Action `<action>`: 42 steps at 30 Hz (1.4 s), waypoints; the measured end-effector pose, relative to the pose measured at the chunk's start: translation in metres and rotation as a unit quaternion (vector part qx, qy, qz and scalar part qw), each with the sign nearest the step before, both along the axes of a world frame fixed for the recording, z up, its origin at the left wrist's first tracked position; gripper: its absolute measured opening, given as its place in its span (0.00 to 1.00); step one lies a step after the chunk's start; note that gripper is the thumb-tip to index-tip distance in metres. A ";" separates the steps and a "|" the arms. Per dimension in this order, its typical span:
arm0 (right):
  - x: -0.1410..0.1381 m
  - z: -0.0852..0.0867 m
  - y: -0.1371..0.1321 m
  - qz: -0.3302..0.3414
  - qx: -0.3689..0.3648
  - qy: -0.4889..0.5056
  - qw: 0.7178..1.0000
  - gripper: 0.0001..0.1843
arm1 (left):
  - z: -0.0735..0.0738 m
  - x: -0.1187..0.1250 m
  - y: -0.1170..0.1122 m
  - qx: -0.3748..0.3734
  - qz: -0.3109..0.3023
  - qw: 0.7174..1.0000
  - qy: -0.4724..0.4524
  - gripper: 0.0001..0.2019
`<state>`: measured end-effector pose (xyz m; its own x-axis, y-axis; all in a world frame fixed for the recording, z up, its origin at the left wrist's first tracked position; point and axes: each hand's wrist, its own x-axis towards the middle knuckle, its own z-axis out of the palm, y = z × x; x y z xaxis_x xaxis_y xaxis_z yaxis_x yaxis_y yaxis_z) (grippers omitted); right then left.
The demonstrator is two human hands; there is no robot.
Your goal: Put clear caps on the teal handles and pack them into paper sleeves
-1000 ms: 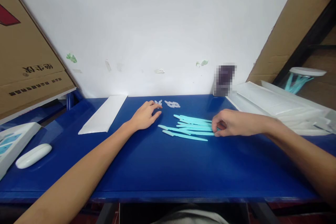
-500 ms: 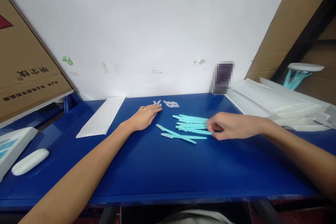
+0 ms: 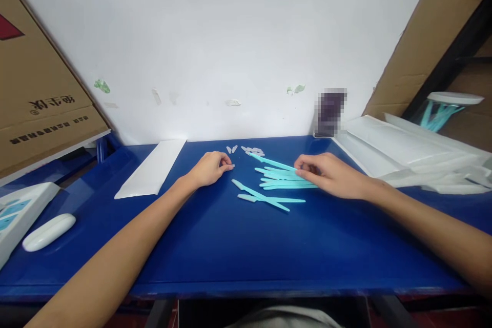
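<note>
My right hand pinches the handle of a turquoise eyebrow razor, raised at a slant above several more razors lying side by side. Two other razors lie crossed on the blue table, nearer to me. My left hand is closed, with thumb and forefinger together on a small translucent blade cap, mostly hidden by the fingertips. Beyond it lie two loose caps, and a cluster of similar caps sits to their right, near the raised razor's tip.
A white strip lies on the blue table at left. Nearer left are a white rounded case and a white tray. White plastic bags are piled at right. A phone leans on the white wall.
My right hand has lifted one razor from the group, moving slightly up and away. My left hand has drawn back from the loose caps, its fingers curling into a pinch on one.
</note>
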<state>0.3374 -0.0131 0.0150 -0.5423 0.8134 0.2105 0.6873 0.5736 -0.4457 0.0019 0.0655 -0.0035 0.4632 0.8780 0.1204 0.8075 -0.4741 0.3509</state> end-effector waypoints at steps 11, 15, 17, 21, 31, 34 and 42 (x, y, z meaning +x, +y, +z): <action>-0.002 -0.005 0.003 -0.014 0.069 -0.020 0.997 0.17 | 0.010 0.011 -0.018 0.008 -0.021 0.995 -0.096 0.10; -0.001 -0.006 0.003 -0.007 0.074 -0.023 0.997 0.17 | 0.013 0.016 -0.025 0.009 -0.023 0.987 -0.161 0.08; -0.001 -0.006 0.004 -0.004 0.075 -0.025 0.997 0.17 | 0.014 0.017 -0.026 0.006 -0.022 0.983 -0.185 0.08; 0.001 -0.007 0.004 -0.003 0.081 -0.020 0.996 0.16 | 0.014 0.017 -0.026 0.014 -0.031 0.979 -0.201 0.07; 0.001 -0.005 0.004 -0.008 0.084 -0.027 0.996 0.17 | 0.016 0.016 -0.026 0.042 -0.050 0.979 -0.192 0.05; 0.000 -0.006 0.004 -0.004 0.077 -0.033 0.996 0.17 | 0.016 0.017 -0.028 0.043 -0.058 0.978 -0.198 0.05; -0.011 -0.004 -0.007 0.016 0.071 -0.038 0.997 0.14 | 0.009 0.035 -0.042 0.004 -0.123 0.977 -0.174 0.06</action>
